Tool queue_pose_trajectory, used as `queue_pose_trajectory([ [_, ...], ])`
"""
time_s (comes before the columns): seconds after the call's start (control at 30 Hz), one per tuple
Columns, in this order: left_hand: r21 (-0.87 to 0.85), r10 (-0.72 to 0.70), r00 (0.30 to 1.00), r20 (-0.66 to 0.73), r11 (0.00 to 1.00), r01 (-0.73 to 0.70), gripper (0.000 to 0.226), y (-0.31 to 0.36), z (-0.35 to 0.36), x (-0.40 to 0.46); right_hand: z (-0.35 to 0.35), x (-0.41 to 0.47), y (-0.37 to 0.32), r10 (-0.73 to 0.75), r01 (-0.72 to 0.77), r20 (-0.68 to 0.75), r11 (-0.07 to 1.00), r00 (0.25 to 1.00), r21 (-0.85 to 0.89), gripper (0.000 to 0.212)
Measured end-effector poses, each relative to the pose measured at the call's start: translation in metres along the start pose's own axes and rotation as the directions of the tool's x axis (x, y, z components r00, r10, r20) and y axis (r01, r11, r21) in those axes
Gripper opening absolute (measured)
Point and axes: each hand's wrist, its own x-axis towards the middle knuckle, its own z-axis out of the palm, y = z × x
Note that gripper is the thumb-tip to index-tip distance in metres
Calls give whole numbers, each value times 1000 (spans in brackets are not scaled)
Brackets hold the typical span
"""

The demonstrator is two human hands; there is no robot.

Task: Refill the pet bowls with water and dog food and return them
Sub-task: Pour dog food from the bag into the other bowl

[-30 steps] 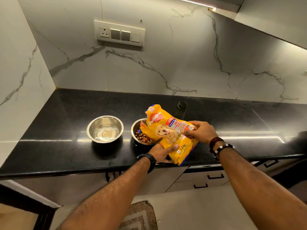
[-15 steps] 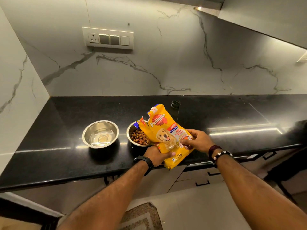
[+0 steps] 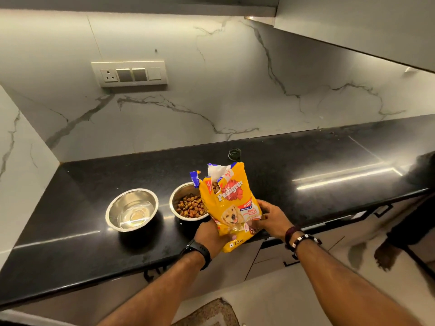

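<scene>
Two steel bowls stand on the black counter [image 3: 70,250]. The left bowl [image 3: 131,209] holds clear water. The right bowl [image 3: 187,202] holds brown kibble and is partly hidden by the yellow dog food bag [image 3: 229,203]. The bag is nearly upright, its torn top open with kibble showing inside. My left hand [image 3: 211,235] grips the bag's lower left corner. My right hand [image 3: 270,218] holds its lower right side.
A small black ring-shaped object [image 3: 234,154] lies on the counter behind the bag. A switch panel [image 3: 130,74] sits on the marble wall. Drawers are under the counter, a rug [image 3: 209,314] is on the floor, and another person's foot [image 3: 386,255] is at the right.
The bag has swung from tilted over the right bowl to nearly upright, mouth now pointing up. Both hands kept hold of it. The view shifted down and left.
</scene>
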Motion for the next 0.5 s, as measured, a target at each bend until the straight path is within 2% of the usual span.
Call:
queue_pose_trajectory([
  [0.07, 14, -28, 1000, -12, 999, 29, 72, 0, 4, 1, 0, 1, 5, -16, 16, -36, 1000, 999, -13, 68],
  [0.2, 146, -8, 1000, -12, 989, 10, 71, 2, 12, 10, -4, 0, 12, -39, 38, -102, 999, 994, -5, 69],
  [0.37, 270, 48, 999, 1, 962, -47, 52, 18, 24, 36, -20, 2, 26, -42, 48, -200, 999, 979, 21, 71],
  [0.5, 242, 109, 994, 14, 964, -109, 48, 36, 39, 66, -38, 5, 38, -5, 25, -308, 998, 952, 60, 68],
])
